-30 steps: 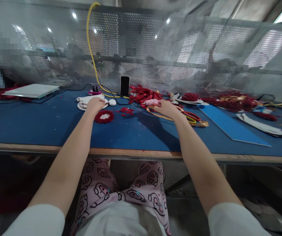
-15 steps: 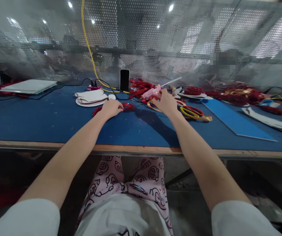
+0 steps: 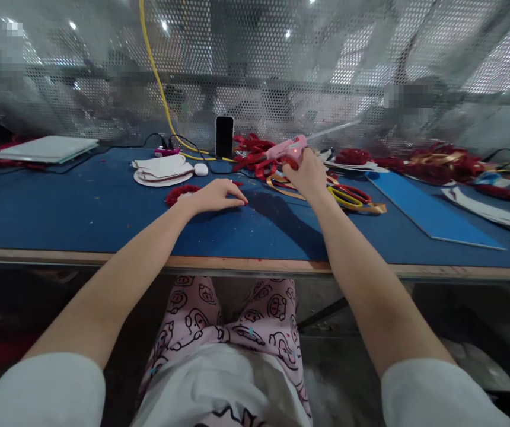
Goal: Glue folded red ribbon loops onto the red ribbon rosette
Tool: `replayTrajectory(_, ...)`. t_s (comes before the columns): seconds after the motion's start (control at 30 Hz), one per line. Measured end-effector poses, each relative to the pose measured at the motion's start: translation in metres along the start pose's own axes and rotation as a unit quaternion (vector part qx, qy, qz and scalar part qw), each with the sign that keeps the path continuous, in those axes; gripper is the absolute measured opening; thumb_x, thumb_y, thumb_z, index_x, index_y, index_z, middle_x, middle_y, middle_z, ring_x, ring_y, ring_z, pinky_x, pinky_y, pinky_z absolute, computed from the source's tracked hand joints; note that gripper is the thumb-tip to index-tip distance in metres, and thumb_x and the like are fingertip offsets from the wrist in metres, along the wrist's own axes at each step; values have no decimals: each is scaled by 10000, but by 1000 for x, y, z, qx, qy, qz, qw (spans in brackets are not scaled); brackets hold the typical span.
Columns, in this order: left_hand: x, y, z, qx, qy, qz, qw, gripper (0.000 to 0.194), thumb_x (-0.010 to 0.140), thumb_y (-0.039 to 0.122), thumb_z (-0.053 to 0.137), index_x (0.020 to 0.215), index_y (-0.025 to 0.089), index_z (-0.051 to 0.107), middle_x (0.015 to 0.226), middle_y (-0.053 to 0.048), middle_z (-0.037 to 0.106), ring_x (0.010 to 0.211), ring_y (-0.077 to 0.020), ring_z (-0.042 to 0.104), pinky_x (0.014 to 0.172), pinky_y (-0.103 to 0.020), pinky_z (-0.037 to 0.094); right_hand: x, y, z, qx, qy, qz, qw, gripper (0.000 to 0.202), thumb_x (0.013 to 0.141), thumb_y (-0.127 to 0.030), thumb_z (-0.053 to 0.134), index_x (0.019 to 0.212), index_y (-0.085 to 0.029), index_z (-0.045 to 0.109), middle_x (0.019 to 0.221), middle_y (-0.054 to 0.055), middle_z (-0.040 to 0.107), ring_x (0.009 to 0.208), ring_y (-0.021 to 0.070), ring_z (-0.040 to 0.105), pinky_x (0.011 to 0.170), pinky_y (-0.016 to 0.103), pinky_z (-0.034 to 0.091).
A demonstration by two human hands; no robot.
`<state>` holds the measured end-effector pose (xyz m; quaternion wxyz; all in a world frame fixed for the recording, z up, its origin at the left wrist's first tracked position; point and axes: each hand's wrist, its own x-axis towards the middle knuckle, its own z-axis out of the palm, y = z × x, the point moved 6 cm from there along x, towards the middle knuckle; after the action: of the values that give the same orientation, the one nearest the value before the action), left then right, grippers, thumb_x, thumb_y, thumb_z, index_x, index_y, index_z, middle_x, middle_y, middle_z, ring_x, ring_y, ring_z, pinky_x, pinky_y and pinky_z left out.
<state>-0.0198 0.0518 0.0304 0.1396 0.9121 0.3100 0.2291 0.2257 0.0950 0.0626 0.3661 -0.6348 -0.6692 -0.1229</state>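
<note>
My right hand [image 3: 307, 177] is wrapped round the grip of a pink hot glue gun [image 3: 285, 149], held above the table with its nozzle to the left. A clear glue stick [image 3: 335, 128] sticks out of the gun's back end. My left hand [image 3: 220, 196] is low over the blue table, fingers stretched to the right and nothing seen in them. Beside and partly under that hand lies a red ribbon piece [image 3: 179, 194], part of it hidden. Below the gun are gold ribbon [image 3: 281, 187] and scissors with yellow and red handles [image 3: 346, 197].
Behind my left hand lie white card cutouts [image 3: 161, 169] and a small white case [image 3: 200, 169]. A phone [image 3: 225, 136] stands against the perforated metal screen [image 3: 255, 71]. Red ribbons [image 3: 250, 148] lie at the back. A blue board [image 3: 433, 210] lies to the right.
My right hand has lifted the glue gun up and slightly right. My left hand has shifted right, its fingers now stretched out, and more of the red ribbon piece shows on its left.
</note>
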Motion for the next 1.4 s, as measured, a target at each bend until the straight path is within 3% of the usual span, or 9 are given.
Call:
replayTrajectory(0.07,0,1,5,16,-22,4,1000,261,893,360,683,1074,229,818,1054,-67,802,1019,-216,697,951,-339,502,2,2,3,9,-13,-14,1000,454,884,-430,607,1218,-127,550,1119,223,656,1095,394,623,917,535,492)
replayTrajectory(0.17,-2,-2,2,38,-6,-15,999,263,884,318,674,1083,219,815,1079,-72,796,1020,-217,701,963,-348,511,2,1,7,18,-64,-61,996,488,836,-443,661,1202,-133,572,1048,191,666,1039,381,633,874,511,512)
replayTrajectory(0.3,-4,-1,-5,40,27,-7,999,251,853,197,620,986,219,832,1010,-52,803,982,-208,699,954,-343,520,-6,-9,11,10,-180,-128,975,363,768,-373,718,1051,-165,629,949,127,680,879,295,646,763,405,519)
replayTrajectory(0.43,-3,6,0,27,11,30,999,350,797,96,572,972,246,836,974,-16,812,953,-183,704,949,-324,526,-15,-15,13,-43,-250,-164,953,287,731,-306,733,959,-175,619,965,115,691,819,254,637,690,357,479)
replayTrajectory(0.77,-1,8,11,42,-9,62,997,391,797,69,565,999,268,835,992,-4,809,955,-173,694,1001,-345,511,-18,-17,26,-63,-265,-213,938,240,786,-295,664,990,-180,612,1038,132,708,891,272,652,729,357,485)
replayTrajectory(1.4,-1,7,10,35,-22,32,999,395,793,71,552,985,266,837,1018,-14,798,988,-183,687,1015,-353,515,-19,-19,31,-70,-310,-231,920,190,856,-263,565,1023,-188,615,1175,153,716,1032,289,668,858,369,493)
